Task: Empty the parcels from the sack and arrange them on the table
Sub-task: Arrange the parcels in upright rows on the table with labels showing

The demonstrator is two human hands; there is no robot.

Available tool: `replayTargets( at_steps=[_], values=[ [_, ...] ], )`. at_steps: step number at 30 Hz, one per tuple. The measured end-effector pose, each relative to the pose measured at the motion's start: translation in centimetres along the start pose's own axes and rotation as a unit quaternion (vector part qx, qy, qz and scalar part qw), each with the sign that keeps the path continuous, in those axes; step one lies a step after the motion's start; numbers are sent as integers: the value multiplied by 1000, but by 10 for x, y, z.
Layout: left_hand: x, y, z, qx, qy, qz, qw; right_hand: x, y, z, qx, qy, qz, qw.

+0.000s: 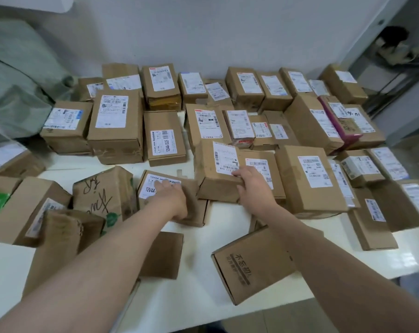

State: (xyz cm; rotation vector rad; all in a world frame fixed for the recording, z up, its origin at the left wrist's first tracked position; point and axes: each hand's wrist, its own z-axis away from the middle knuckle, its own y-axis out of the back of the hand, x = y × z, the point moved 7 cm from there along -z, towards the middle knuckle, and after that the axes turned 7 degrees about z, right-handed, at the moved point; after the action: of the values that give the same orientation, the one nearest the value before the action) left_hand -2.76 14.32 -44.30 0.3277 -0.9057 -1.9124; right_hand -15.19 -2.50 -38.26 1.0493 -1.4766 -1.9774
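Observation:
Many brown cardboard parcels with white labels lie in rows on the white table (199,272). The grey-green sack (16,92) slumps at the back left. My left hand (173,200) rests flat on a flat parcel (153,186) labelled 12V4A, fingers lying over its label. My right hand (251,188) grips the near right corner of a labelled parcel (215,179) at the middle of the table, thumb on its top by the label. That parcel lies partly over a neighbouring flat box (273,174).
Loose parcels lie askew near the front: a box with printed characters (249,265) under my right forearm, a scribbled-on box (102,193) at the left, and a plain one (162,253). A wall stands behind the table. A metal shelf (396,75) stands at the far right.

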Motion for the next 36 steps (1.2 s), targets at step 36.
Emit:
replayTargets(
  at_steps=[36],
  values=[
    [-18, -10, 9, 66, -184, -28, 980, -40, -46, 34, -24, -107, 5, 994]
  ],
)
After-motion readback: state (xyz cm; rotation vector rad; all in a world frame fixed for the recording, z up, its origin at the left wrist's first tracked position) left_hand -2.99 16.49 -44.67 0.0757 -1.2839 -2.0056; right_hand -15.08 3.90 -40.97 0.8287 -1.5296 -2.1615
